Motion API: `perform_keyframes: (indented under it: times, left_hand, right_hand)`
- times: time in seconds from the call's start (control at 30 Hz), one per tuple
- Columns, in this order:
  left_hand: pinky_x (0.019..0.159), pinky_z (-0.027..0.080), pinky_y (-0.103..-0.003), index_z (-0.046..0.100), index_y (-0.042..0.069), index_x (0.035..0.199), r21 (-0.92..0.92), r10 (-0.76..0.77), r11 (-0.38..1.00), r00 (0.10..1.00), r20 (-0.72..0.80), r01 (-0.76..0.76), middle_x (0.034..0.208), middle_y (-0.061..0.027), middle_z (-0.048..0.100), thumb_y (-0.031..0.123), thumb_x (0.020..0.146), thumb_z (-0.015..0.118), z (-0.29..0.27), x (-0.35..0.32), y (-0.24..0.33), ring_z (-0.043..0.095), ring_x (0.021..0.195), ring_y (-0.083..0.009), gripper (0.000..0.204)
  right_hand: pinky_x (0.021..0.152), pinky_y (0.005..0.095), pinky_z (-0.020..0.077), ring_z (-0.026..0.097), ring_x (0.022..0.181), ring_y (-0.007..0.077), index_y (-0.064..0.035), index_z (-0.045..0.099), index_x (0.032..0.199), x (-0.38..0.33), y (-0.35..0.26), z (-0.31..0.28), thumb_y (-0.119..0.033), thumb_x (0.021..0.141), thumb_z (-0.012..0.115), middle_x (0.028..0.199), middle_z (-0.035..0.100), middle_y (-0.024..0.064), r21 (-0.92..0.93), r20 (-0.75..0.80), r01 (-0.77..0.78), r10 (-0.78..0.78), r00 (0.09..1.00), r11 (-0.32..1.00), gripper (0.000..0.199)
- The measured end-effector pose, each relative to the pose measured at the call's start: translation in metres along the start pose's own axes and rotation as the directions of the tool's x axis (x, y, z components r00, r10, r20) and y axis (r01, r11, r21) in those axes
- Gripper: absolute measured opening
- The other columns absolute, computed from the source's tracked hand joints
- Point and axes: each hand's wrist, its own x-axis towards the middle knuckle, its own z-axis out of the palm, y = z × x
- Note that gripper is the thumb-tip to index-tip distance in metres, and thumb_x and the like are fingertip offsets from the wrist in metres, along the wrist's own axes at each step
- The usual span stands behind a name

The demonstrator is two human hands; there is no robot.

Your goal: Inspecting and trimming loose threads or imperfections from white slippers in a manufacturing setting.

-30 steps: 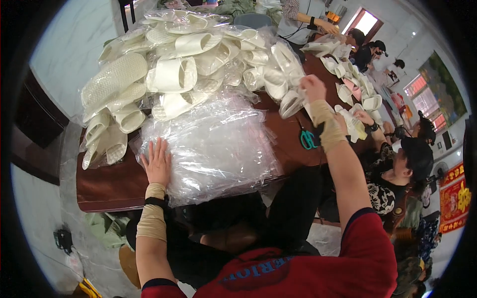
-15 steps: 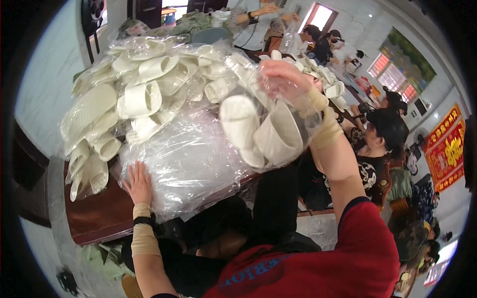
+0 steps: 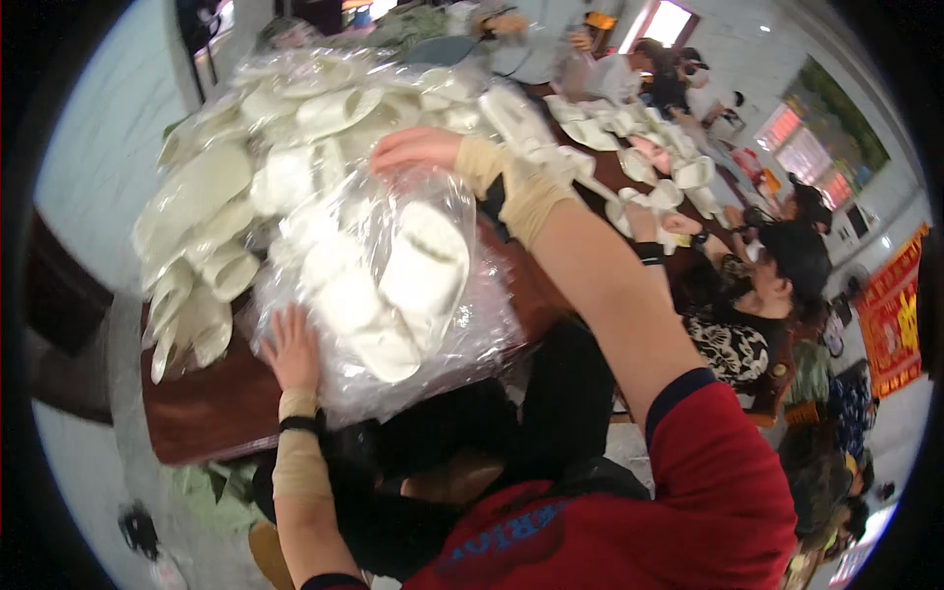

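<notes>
A clear plastic bag with a pair of white slippers point(image 3: 425, 270) inside is over a stack of clear plastic bags point(image 3: 482, 334) in front of me. My right hand point(image 3: 418, 150) reaches across to the bag's upper edge and pinches it, its thumb hidden. My left hand point(image 3: 291, 346) lies flat with fingers apart on the left edge of the stack, beside the bagged pair. Behind both hands rises a heap of bagged white slippers point(image 3: 197, 202).
A dark red table point(image 3: 211, 418) bears the heap and the stack. Loose white slippers point(image 3: 693, 172) lie farther along it. A co-worker in a black cap point(image 3: 792, 256) sits at the right, hands near those slippers. Other people work at the far end.
My right hand has swung left with the bagged slippers, from beside the stack to over it. My left hand has stayed at the stack's edge.
</notes>
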Motion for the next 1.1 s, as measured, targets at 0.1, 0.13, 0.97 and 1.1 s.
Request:
perform_keyframes:
  times: [0.1,0.13,0.97,1.1]
  left_hand:
    - [0.114,0.01,-0.062,0.037,0.021,0.146,-0.025,0.001,1.0,0.999,-0.04,-0.002,0.156,0.0024,0.029,0.032,0.098,0.045,0.0,-0.003,-0.001,0.016,0.147,-0.0228,0.05]
    - [0.114,0.011,-0.062,0.037,0.021,0.146,-0.054,-0.002,0.999,0.999,-0.046,0.0,0.156,0.0025,0.029,0.032,0.098,0.045,0.001,-0.003,-0.002,0.016,0.147,-0.023,0.05]
    - [0.077,0.047,-0.025,0.067,0.005,0.1,-0.996,-0.104,0.08,0.993,-0.054,-0.046,0.092,-0.0004,0.069,0.007,0.088,0.065,-0.14,-0.086,0.105,0.06,0.084,-0.0077,0.012]
    - [0.085,0.048,-0.025,0.062,0.002,0.102,-0.922,-0.021,-0.358,0.985,0.17,0.151,0.094,-0.0036,0.067,0.005,0.091,0.063,-0.128,-0.13,0.139,0.062,0.091,-0.0102,0.011]
  right_hand:
    - [0.083,0.0311,0.0513,0.065,0.094,0.0201,-0.0027,0.067,0.111,0.024,0.048,-0.021,-0.024,0.088,0.066,0.103,0.069,0.0082,-0.081,-0.235,0.1,-0.116,0.965,0.992,0.032]
    - [0.084,0.0308,0.0499,0.063,0.101,0.0176,-0.0055,0.067,0.112,0.016,0.055,-0.027,-0.023,0.091,0.062,0.105,0.069,0.005,-0.141,-0.58,-0.039,-0.051,0.813,0.989,0.028]
    - [0.103,0.0503,0.0389,0.044,0.127,0.0287,-0.0095,0.055,0.121,-0.17,0.057,0.184,-0.046,0.1,0.041,0.137,0.048,0.0148,0.742,-0.303,0.321,-0.133,0.944,0.588,0.044]
    - [0.1,0.0481,0.0415,0.048,0.123,0.0292,-0.0073,0.056,0.119,-0.182,0.072,0.211,-0.044,0.1,0.042,0.133,0.051,0.0157,0.678,-0.223,0.217,-0.085,0.971,0.703,0.044]
